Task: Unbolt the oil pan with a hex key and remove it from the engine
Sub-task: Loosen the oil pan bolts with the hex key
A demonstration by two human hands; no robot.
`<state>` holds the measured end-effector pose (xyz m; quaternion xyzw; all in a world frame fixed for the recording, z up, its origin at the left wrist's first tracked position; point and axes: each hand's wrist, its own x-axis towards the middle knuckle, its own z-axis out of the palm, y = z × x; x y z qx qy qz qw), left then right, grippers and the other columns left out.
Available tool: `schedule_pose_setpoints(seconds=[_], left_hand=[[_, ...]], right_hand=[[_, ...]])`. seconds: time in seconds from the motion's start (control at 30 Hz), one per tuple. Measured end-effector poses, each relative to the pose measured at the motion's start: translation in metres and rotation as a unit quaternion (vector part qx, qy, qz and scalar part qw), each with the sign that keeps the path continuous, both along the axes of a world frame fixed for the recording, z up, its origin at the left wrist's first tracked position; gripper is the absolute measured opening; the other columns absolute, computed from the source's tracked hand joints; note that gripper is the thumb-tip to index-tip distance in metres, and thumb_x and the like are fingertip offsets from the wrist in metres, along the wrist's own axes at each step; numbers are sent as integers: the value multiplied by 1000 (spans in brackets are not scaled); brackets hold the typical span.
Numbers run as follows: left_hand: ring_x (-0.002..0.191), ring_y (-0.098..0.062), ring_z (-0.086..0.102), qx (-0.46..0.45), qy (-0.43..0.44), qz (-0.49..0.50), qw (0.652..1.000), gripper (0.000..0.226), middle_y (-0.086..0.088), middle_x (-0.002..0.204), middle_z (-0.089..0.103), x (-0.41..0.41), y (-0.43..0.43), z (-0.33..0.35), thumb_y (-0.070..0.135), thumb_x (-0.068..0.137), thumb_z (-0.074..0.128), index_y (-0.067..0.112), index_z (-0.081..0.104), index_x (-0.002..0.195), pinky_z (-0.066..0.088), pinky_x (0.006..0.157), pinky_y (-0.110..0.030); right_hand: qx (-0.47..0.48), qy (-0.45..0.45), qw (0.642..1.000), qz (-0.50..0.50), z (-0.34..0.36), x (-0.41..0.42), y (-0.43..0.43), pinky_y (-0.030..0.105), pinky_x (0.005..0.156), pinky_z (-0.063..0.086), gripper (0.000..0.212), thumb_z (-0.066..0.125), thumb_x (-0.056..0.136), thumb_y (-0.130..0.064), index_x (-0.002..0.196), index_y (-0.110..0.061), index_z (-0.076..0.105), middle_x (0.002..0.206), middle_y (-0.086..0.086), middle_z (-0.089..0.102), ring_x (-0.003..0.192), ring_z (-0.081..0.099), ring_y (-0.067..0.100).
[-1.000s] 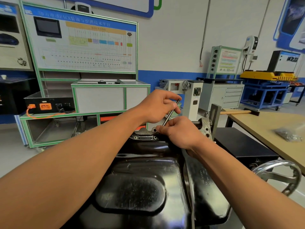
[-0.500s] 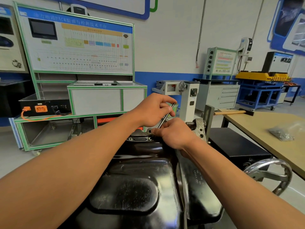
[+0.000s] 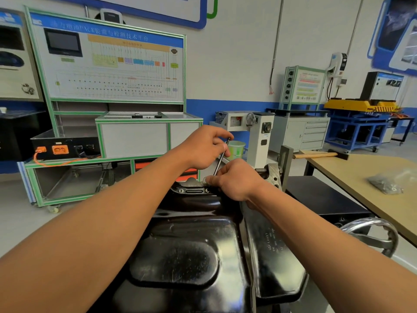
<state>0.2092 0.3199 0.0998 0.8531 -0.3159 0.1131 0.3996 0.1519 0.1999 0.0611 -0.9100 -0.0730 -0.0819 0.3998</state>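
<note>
A glossy black oil pan (image 3: 191,256) fills the lower middle of the view, bolted on top of the engine (image 3: 274,175). At its far edge a thin dark hex key (image 3: 220,160) stands nearly upright, its lower end at the pan's far flange. My left hand (image 3: 203,147) pinches the upper end of the key. My right hand (image 3: 237,179) holds the key's lower part with its fingertips right at the flange; the bolt under them is hidden.
A wooden workbench (image 3: 365,177) at the right carries a hammer (image 3: 318,155) and a plastic bag of small parts (image 3: 387,182). A chrome handwheel (image 3: 374,233) juts out at the lower right. A green-framed training stand (image 3: 108,98) rises behind at the left.
Both hands keep the same hold on the hex key at the far flange. The thumb and fingers of my left hand have shifted a little around the key's top.
</note>
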Motion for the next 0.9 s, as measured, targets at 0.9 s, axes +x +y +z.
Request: schedule_pose_setpoints(seconds=[0.9], left_hand=[[47,-6,56,-92,148,6,985,19,-7,76,62,11,-3,2,15,104,46,22,60,94,48,49,-23]], right_hand=[[-126,-3,992,-14,12,-6,10,22,49,35,43,65,95,-21,56,-18,47,58,-2,47,54,44,12]])
